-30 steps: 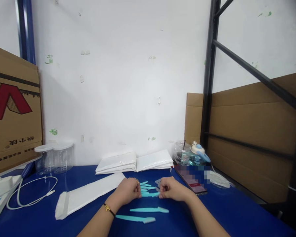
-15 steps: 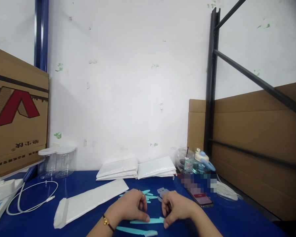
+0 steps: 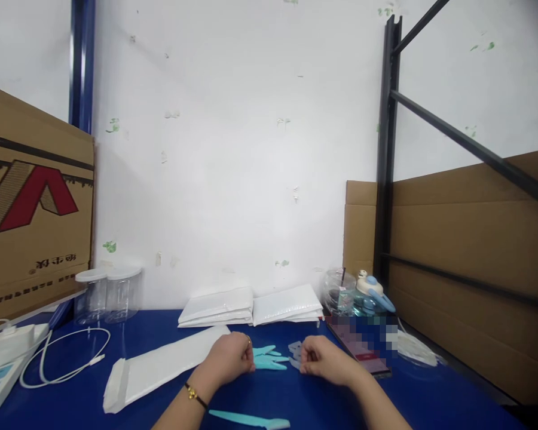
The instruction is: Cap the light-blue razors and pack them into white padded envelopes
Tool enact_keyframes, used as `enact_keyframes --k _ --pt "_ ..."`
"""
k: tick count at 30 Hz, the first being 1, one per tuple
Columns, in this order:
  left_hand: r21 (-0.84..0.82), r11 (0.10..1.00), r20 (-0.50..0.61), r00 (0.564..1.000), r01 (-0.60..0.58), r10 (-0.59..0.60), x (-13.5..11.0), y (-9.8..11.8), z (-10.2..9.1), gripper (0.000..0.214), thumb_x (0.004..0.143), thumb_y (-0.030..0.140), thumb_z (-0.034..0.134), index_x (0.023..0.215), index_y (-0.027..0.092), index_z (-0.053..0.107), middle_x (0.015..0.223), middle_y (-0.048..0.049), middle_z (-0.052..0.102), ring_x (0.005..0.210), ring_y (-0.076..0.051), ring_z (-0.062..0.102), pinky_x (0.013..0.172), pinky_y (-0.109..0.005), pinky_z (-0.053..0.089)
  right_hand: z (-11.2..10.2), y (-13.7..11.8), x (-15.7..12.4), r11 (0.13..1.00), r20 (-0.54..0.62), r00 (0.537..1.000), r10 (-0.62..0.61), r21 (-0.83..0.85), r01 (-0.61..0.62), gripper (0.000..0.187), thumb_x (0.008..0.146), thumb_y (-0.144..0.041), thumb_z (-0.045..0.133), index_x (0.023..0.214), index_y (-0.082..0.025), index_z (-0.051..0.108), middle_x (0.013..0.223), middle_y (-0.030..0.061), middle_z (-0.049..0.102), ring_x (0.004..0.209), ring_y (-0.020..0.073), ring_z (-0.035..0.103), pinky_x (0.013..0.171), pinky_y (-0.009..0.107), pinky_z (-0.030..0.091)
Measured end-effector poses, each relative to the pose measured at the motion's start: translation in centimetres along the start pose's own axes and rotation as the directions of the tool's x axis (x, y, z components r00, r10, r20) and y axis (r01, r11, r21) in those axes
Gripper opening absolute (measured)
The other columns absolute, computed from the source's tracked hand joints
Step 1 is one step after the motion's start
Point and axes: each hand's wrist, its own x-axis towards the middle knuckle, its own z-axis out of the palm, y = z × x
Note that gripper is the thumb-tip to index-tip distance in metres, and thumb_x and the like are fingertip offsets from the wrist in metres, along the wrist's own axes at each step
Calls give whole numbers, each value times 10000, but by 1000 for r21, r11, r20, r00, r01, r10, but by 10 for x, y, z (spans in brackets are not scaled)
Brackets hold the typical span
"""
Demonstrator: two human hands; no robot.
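Note:
On the blue table, my left hand is curled shut, its fingertips pinching one end of a pile of turquoise plastic knife-shaped pieces. My right hand is curled shut just right of the pile, fingers pinched on a small clear grey plastic piece. One more turquoise piece lies alone near the bottom edge, in front of my hands. A white padded envelope lies flat to the left of my left hand.
Two stacks of white envelopes sit by the wall. Clear jars stand back left beside a cardboard box. A white cable and a white device lie at left. A phone, bottles and a black rack post are at right.
Both hands moved away from me, back to the pile of turquoise pieces. The piece they were pressing half a second ago is no longer lying in front of them. The view tilted up slightly.

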Motion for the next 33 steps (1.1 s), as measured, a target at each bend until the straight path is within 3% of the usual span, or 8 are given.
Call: enact_keyframes --k 5,8,10,12,16,20,26,33 --pt "-52 998 -47 998 44 -47 -5 -15 -12 314 565 366 733 840 230 663 822 10 660 720 -168 579 544 -225 331 -8 8 5 990 -235 972 -2 -139 -32 47 668 -182 655 697 -153 631 690 17 620 629 133 530 551 203 366" --pt "-154 988 193 981 25 6 -12 -13 -16 489 442 450 791 862 235 666 779 33 641 618 -139 545 492 -215 331 -7 6 5 993 -257 966 -24 -114 -6 34 687 -181 623 684 -152 639 664 13 610 603 125 510 541 205 356" --pt "-185 982 386 922 38 37 -18 -7 -15 489 365 443 819 785 232 685 697 50 628 534 -116 505 457 -213 323 -3 4 4 1000 -194 981 -19 -27 14 70 701 -205 620 676 -144 641 621 6 594 568 115 491 520 202 343" --pt "-186 981 451 892 44 46 -21 0 -12 427 357 438 822 705 228 693 628 55 613 497 -106 481 444 -215 317 1 0 3 996 -85 996 -19 86 26 119 696 -252 653 671 -136 651 593 0 584 543 106 473 505 199 327" --pt "-198 980 368 927 0 75 -21 9 -3 222 492 369 768 650 230 697 579 52 609 495 -108 486 444 -214 313 9 -14 -1 960 146 988 -55 279 12 234 678 -364 710 716 -134 700 574 -14 575 517 82 433 497 188 301" --pt "-241 970 240 968 -18 77 -16 7 -1 149 555 294 721 682 221 693 598 45 619 530 -113 513 451 -198 318 16 -29 -3 957 323 945 -43 285 -54 261 647 -390 738 732 -144 722 551 -22 583 467 65 404 462 177 280" --pt "-257 966 156 985 -28 70 -13 1 -6 147 570 276 713 690 199 677 623 30 631 562 -119 538 466 -189 323 17 -23 3 944 240 971 -22 324 -59 237 658 -361 714 691 -126 707 512 -21 584 424 61 418 449 175 304" --pt "-269 962 162 982 -48 94 -11 2 -1 186 569 308 710 715 200 672 658 24 651 574 -126 542 478 -201 330 18 -20 6 929 178 983 -40 369 -29 300 669 -411 700 676 -113 674 520 -2 609 405 63 439 423 172 323"
